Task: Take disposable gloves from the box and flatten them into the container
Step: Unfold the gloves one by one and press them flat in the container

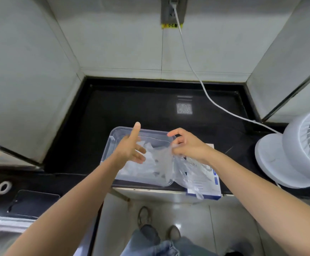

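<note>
Glove: thin, clear, crumpled plastic

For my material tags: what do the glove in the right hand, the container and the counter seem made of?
Glove: thin clear plastic film, crinkled and see-through. Container: rigid translucent plastic, glossy rim. Counter: probably polished black stone; it mirrors a light.

— What's carrying it all?
— A glossy black counter, walled at the far side, left and right.
— And on it?
— A clear container at the near edge. A glove box is just beside it on the right. Far right stands a white fan, and a white cable runs across to it. Near left lie a dark phone and a tape roll.
</note>
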Motion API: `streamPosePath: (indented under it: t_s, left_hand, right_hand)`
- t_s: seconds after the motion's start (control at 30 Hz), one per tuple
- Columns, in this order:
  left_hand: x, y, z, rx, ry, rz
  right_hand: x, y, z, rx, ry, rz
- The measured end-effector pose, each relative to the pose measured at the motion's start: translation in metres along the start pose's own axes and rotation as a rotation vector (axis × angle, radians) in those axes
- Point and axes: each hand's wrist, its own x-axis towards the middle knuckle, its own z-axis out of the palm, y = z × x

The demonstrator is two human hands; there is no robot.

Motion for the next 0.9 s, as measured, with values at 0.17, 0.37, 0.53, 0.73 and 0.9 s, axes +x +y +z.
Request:
streamPosePath:
  t_s: [0.17,0.37,0.53,0.73,0.9]
  left_hand:
    - [0.003,0.003,-0.024,0.017,-0.461,-0.319]
    - [0.03,-0.01,-0.026,0.154,-0.14,-0.004]
    - [0.032,-0.018,-0.028,-0.077,0.146,0.21]
    - [0.047,-0.048,-0.018,0.495,0.345,0.145]
    - [0.06,-0.06,-0.016,0.833,0.269,0.226]
  right_hand:
    - [0.023,-0.012,0.022,-0.072,0.107,-0.124]
    - [0.034,-0.024,0.025,-0.243,-0.025,-0.008]
    - [0.037,-0.03,0.024,-0.518,-0.164,0.119]
    - [0.04,-0.046,0.056,-0.437,0.356,-0.646]
    - [0.067,-0.003,0.098,-0.586,-0.171,-0.002]
